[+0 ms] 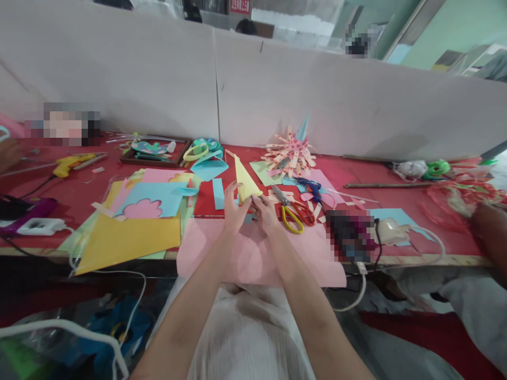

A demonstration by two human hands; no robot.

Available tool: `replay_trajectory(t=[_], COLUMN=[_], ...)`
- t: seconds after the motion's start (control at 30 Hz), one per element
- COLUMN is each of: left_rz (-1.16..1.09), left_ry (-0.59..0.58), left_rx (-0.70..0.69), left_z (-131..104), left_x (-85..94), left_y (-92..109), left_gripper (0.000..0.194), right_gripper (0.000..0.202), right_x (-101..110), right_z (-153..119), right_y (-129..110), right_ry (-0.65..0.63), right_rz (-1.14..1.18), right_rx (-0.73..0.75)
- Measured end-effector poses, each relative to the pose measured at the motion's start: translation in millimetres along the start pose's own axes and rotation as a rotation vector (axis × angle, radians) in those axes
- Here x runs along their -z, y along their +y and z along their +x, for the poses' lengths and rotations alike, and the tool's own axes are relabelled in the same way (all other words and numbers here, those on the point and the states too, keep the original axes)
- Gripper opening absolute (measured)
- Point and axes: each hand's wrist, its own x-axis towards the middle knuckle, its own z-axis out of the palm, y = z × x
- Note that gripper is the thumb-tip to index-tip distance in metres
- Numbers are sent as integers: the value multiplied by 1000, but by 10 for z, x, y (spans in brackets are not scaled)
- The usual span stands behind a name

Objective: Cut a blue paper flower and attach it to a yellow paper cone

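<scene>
A yellow paper cone [245, 179] stands tip up between my two hands over the near part of the red table. My left hand [235, 208] holds its left side, fingers bent against the paper. At its lower right edge my right hand [263, 210] pinches the paper. Pink paper [253, 253] lies beneath my wrists. To the right are yellow-handled scissors [292, 219] and a blue glue gun [311, 186]. Behind them sits a spiky paper piece [292, 153] with a blue cone on top.
Coloured sheets [138, 227] overhang the table's front edge at left. A brown tray [156, 150] and a yellow glue gun [71, 163] lie farther back. On the right are a power strip [392, 231], a stick [388, 185] and another person's hand [489, 227]. A pale partition [158, 79] stands behind.
</scene>
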Motion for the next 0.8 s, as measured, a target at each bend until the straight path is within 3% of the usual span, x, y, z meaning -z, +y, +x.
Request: replay_trajectory(t=[0.3, 0.8], left_rz=[-195, -168], left_ry=[-113, -64], left_rx=[71, 103], left_z=[-7, -8], left_x=[-26, -13], left_y=[-19, -18], left_gripper=[42, 38], right_gripper=[27, 31], right_x=[-28, -17], right_z=[-7, -3], right_y=[-25, -9], right_ry=[16, -7], right_rz=[30, -11], right_rx=[10, 11])
